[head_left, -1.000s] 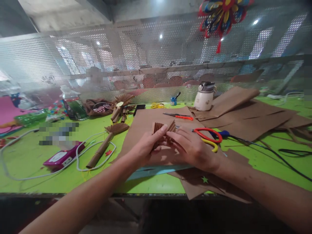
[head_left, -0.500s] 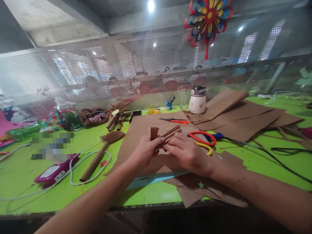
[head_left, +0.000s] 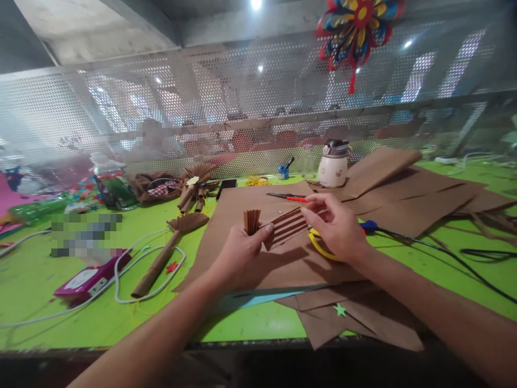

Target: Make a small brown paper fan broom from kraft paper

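Note:
A strip of brown pleated paper (head_left: 287, 228) stretches between my two hands above a large brown paper sheet (head_left: 226, 215). My left hand (head_left: 242, 248) pinches its left part under the thumb, and a tightly folded bunch of pleats sticks up behind that hand. At the strip's right end, my right hand (head_left: 337, 223) has its thumb and fingers closed on the edge. Yellow-handled scissors (head_left: 319, 247) lie partly hidden under my right hand. Just beyond it rest red-handled scissors (head_left: 288, 197), their blades pointing left.
A rolled paper stem with a pleated fan top (head_left: 157, 264) lies at left, ringed by a white cable. Beyond are a purple power strip (head_left: 83, 280), a green bottle (head_left: 115, 188), a blue paint jar (head_left: 283, 172) and a white flask (head_left: 333, 167). Brown paper sheets (head_left: 412, 194) pile up at right.
My right hand has turned and moved right and slightly up, drawing the pleats apart so the strip's folds show wider. My left hand keeps its pinch. The view has shifted slightly.

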The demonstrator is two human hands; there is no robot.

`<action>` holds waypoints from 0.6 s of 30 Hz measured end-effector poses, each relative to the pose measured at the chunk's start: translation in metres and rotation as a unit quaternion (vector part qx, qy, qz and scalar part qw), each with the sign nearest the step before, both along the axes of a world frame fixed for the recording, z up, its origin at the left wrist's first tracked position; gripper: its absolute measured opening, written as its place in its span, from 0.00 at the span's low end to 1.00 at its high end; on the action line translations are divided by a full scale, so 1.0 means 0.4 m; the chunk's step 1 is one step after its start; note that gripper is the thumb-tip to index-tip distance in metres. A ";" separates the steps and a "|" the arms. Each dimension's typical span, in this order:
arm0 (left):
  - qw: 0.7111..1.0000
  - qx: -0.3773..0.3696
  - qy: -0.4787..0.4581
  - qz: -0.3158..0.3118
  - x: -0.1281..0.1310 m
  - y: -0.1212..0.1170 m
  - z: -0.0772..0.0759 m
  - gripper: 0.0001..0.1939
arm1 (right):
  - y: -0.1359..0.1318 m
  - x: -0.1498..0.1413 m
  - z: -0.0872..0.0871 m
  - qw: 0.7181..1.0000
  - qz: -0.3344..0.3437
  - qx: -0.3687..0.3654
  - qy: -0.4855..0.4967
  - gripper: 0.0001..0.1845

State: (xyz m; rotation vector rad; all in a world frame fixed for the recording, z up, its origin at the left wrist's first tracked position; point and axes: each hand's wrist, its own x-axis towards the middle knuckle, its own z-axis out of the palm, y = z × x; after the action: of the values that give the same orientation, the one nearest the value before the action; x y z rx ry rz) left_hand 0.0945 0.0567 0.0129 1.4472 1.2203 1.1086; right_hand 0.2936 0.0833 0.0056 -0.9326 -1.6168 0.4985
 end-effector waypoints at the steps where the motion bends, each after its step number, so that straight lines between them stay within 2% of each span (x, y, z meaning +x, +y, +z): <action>1: 1.000 -0.005 -0.002 -0.011 0.001 0.000 0.000 0.17 | 0.007 0.002 0.000 0.997 0.044 -0.063 0.025 0.14; 4: 0.998 -0.020 -0.009 -0.051 0.002 -0.003 -0.003 0.18 | 0.009 0.000 0.000 0.963 0.176 -0.193 0.074 0.12; 9: 0.997 -0.034 -0.012 -0.067 0.003 -0.006 -0.011 0.18 | -0.006 -0.005 0.002 0.923 0.249 -0.250 0.151 0.11; 12: 0.997 -0.039 -0.006 -0.069 0.005 -0.006 -0.013 0.18 | -0.009 -0.003 0.005 0.910 0.263 -0.277 0.158 0.11; 18: 0.997 -0.037 0.006 -0.073 0.013 -0.011 -0.004 0.18 | -0.015 -0.003 0.017 0.926 0.239 -0.268 0.115 0.11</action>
State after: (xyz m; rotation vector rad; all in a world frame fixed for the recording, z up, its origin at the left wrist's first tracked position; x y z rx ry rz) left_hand 0.0996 0.0523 0.0115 1.4643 1.1335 0.9486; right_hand 0.2924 0.0774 0.0122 -0.8202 -1.5095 1.3913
